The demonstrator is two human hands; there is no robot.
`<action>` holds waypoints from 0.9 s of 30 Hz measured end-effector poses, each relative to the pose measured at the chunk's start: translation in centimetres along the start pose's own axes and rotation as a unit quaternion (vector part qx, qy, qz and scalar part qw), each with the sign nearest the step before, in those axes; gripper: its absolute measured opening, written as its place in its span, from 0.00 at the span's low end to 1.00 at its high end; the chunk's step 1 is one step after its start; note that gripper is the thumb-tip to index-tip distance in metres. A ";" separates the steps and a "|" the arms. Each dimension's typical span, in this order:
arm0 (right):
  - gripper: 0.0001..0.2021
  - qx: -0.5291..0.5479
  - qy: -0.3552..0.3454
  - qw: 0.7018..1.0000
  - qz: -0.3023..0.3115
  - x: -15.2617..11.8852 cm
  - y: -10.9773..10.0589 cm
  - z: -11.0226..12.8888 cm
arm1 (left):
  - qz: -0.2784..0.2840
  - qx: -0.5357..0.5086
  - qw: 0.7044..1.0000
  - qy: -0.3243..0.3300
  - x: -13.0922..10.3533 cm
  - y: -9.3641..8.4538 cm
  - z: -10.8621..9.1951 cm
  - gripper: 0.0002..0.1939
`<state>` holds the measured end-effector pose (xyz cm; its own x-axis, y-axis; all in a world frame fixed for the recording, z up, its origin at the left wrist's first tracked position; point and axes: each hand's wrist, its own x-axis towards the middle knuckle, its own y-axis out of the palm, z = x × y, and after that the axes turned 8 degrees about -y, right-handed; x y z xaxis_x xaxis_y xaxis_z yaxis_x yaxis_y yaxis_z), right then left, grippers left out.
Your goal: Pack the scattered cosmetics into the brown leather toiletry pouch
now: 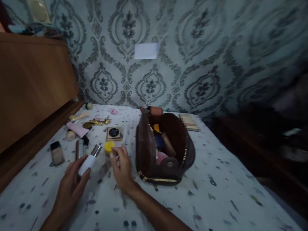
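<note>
My left hand (pixel 72 186) is wrapped round a white tube with a silver cap (pixel 88 163), held tilted over the cloth. My right hand (pixel 122 165) has its fingertips at the side of a small jar with a yellow lid (pixel 109 147); whether it grips the jar is unclear. Just right of that hand stands an open brown bag (pixel 146 148) with a gold zip, and inside it are a blue item (pixel 159 143), a pink item (pixel 161 157) and a yellow one (pixel 157 128). Behind the jar lies a square gold compact (pixel 114 133).
A foundation bottle (pixel 57 153), a pink tube (pixel 77 129) and several small cosmetics lie on the patterned cloth (pixel 210 211) at the left. A wooden cabinet (pixel 24 86) borders the left side. Behind the bag lies a flat palette (pixel 190 122) near the wallpapered wall (pixel 159 19).
</note>
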<state>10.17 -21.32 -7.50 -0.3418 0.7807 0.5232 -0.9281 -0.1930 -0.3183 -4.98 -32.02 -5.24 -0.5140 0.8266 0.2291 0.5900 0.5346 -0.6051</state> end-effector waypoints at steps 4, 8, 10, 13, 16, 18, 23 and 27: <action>0.13 0.154 0.009 0.988 0.012 0.1 -0.6 2.5 | 0.030 -0.022 0.998 0.056 -0.7 0.9 1.1 0.24; 0.24 0.314 0.100 0.944 -0.014 0.7 -2.1 4.2 | 0.049 -0.006 0.989 0.139 -0.6 2.1 2.5 0.23; 0.24 0.332 0.104 0.937 -0.015 0.8 -3.6 5.1 | 0.050 -0.016 0.989 0.138 -0.7 2.9 2.5 0.22; 0.19 0.291 0.054 0.955 0.031 0.5 -6.6 6.6 | 0.029 -0.051 0.992 0.113 -1.5 4.2 1.9 0.22; 0.13 0.219 -0.001 0.973 0.075 -0.2 -9.7 7.7 | 0.043 -0.063 0.990 0.118 -2.3 5.4 1.2 0.22; 0.10 0.193 -0.018 0.977 0.090 -0.7 -11.4 8.2 | 0.058 -0.063 0.989 0.123 -2.8 6.0 0.5 0.21; 0.08 0.175 -0.048 0.981 0.072 -1.6 -15.3 8.8 | 0.100 -0.050 0.979 0.173 -3.3 7.0 -2.5 0.26; 0.09 0.180 -0.025 0.982 -0.050 -1.7 -18.7 9.1 | 0.137 -0.034 0.968 0.208 -3.3 8.3 -4.0 0.30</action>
<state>26.80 -24.45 4.72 -0.2448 0.7785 0.5780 -0.9464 -0.3215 0.0323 4.08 -29.64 -7.96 -0.0460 0.9309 0.3625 0.7159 0.2838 -0.6380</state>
